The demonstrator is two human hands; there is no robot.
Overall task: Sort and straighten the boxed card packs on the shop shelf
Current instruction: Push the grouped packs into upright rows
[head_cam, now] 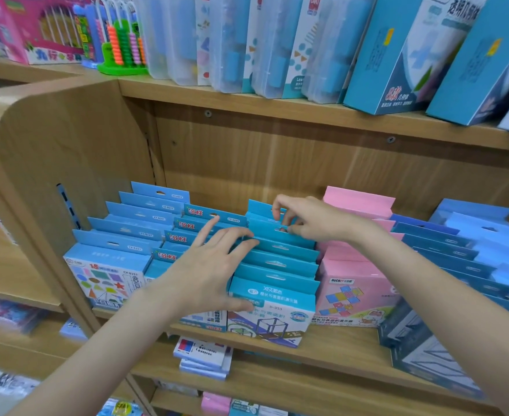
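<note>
- Head view: both hands work the middle row of teal card packs on the wooden shelf.
- Right hand: thumb and forefinger pinch the hang-tab of a pack near the back of the teal row, other fingers loosely curled. Grip is on the tab because that is the only part standing clear of the packs in front, my read.
- Left hand: fingers spread wide and flat, holding nothing. It lies across the tabs where the teal row meets the magnetic packs. Probably steadying both rows so they don't tip while the right hand works.
- Packs stand upright one behind another, tabs stepped up toward the back, so each row reads as one product.
- Counts by visible tabs: shape-card packs at far left, five; magnetic packs with red lettering, four; teal row about six, hands cover some.
- Pink packs just right of the teal row: about three or four, cannot tell exactly.
- Dark blue packs at far right: roughly five, edges blurred.
- Front teal pack overhangs the shelf edge a little; row looks not yet squared.
</note>
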